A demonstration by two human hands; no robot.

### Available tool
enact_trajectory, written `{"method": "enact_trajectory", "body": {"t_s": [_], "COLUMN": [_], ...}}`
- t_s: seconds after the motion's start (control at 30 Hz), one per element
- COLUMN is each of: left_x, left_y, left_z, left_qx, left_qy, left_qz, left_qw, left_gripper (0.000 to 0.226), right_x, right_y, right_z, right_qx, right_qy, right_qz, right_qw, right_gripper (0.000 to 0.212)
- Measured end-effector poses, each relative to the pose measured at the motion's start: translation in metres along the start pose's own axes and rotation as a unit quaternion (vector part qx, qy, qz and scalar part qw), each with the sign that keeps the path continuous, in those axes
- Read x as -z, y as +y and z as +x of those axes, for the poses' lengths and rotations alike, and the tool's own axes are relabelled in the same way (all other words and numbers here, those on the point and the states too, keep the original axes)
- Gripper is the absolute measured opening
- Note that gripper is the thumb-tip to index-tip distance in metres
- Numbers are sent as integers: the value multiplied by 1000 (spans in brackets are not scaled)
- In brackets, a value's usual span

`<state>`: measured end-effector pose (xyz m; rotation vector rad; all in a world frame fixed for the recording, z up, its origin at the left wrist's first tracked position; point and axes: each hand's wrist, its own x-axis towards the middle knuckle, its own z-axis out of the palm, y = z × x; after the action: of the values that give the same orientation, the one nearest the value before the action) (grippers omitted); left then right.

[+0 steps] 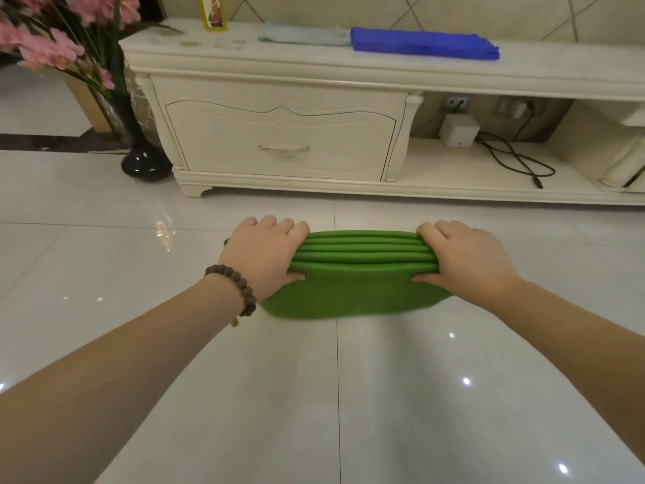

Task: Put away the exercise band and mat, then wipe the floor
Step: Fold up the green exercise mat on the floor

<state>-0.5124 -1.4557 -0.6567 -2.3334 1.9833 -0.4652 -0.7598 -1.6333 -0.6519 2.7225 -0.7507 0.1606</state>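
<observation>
Here the green mat point(356, 274) is folded into a thick stack of layers and held above the glossy tiled floor point(139, 267), near the middle of the view and a little in front of the cream cabinet point(279, 134). The left hand point(261, 255) grips its left end and the right hand point(464, 256) its right end. On each, the fingers curl together over the far side of the stack while the thumb presses the near face, so the layers are clamped between them. Holding both ends this way most likely keeps the springy folds from opening out while the mat is carried. A beaded bracelet point(235, 286) sits on the left wrist.

On the cabinet top, far and to the right, lies a folded blue cloth point(422, 43), with a pale cloth point(300, 36) just left of it; either could serve for wiping later. The exercise band cannot be made out for certain in this view. A dark vase point(145, 162) of pink flowers point(52, 47) stands on the floor at the cabinet's left end, and a small white box point(458, 131) with a black cable point(516, 158) rests on the open low shelf to the right.

By this reckoning the mat is being put away, and the wiping is not yet begun.
</observation>
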Motion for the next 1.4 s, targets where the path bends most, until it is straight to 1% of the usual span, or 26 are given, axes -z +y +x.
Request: {"method": "enact_trajectory", "body": {"t_s": [0.1, 0.17, 0.2, 0.23, 0.27, 0.33, 0.37, 0.4, 0.47, 0.53, 0.57, 0.63, 0.67, 0.73, 0.8, 0.83, 0.93, 0.97, 1.03, 1.1, 1.13, 1.2, 1.23, 1.33, 1.37, 1.4], "left_x": [-18, -43, -58, -73, -89, -123, -137, -150, -169, -179, -180, -176, -172, -167, -173, -181, -204, -209, -217, -224, -226, -231, -232, -233, -234, -234], "left_y": [-1, 5, 10, 16, 24, 42, 52, 60, 69, 71, 71, 70, 68, 61, 50, 45, 38, 38, 38, 36, 35, 35, 35, 35, 34, 33], "left_z": [-9, -20, -30, -41, -55, -90, -107, -124, -149, -161, -163, -154, -142, -111, -82, -72, -63, -66, -74, -79, -81, -82, -82, -83, -82, -81], "left_qx": [9, 18, 21, 24, 26, 27, 25, 20, 12, -5, -12, -2, 16, 75, 147, 173, 213, 220, 235, 241, 242, 244, 245, 246, 246, 244], "left_qy": [117, 172, 186, 190, 186, 150, 122, 98, 33, -46, -64, -63, -64, -105, -165, -190, -237, -241, -230, -217, -212, -205, -203, -207, -210, -213], "left_qz": [53, 59, 58, 55, 48, 31, 22, 16, -3, -27, -36, -69, -83, -94, -99, -100, -113, -120, -135, -157, -166, -180, -186, -194, -195, -195], "left_qw": [992, 983, 981, 980, 981, 988, 992, 995, 999, 999, 997, 996, 994, 987, 970, 961, 941, 938, 934, 933, 932, 931, 930, 927, 926, 926], "left_gripper": [50, 49, 49, 51, 51, 48, 46, 45, 44, 56, 55, 52, 52, 57, 71, 77, 85, 85, 84, 82, 80, 78, 77, 77, 77, 78], "right_x": [-22, -44, -57, -72, -87, -117, -130, -139, -153, -161, -164, -170, -172, -172, -169, -166, -151, -149, -147, -157, -165, -185, -191, -188, -188, -189], "right_y": [-6, -17, -24, -32, -42, -66, -79, -90, -106, -114, -117, -123, -126, -131, -138, -141, -152, -158, -175, -191, -196, -202, -203, -211, -216, -223], "right_z": [-2, -9, -16, -25, -37, -68, -84, -98, -115, -121, -123, -129, -133, -141, -144, -139, -101, -85, -48, -18, -7, 3, 5, 31, 51, 73], "right_qx": [-20, -22, -17, -15, -13, -7, -5, -2, 2, 12, 15, 3, -7, -17, -30, -46, -103, -104, -56, 14, 32, 18, -5, -60, -58, -39], "right_qy": [129, 177, 185, 172, 141, 47, 3, -34, -74, -103, -117, -145, -161, -188, -199, -195, -168, -146, -120, -147, -166, -211, -216, -168, -154, -144], "right_qz": [-8, -12, -10, -4, 8, 41, 53, 65, 74, 59, 55, 59, 66, 82, 85, 87, 98, 109, 154, 187, 193, 188, 182, 173, 184, 195], "right_qw": [991, 984, 983, 985, 990, 998, 999, 997, 995, 993, 992, 988, 985, 979, 976, 976, 975, 978, 979, 971, 966, 959, 959, 969, 969, 969], "right_gripper": [62, 53, 48, 50, 59, 86, 96, 100, 98, 94, 92, 90, 87, 77, 61, 57, 56, 56, 55, 53, 53, 53, 53, 47, 45, 46]}}
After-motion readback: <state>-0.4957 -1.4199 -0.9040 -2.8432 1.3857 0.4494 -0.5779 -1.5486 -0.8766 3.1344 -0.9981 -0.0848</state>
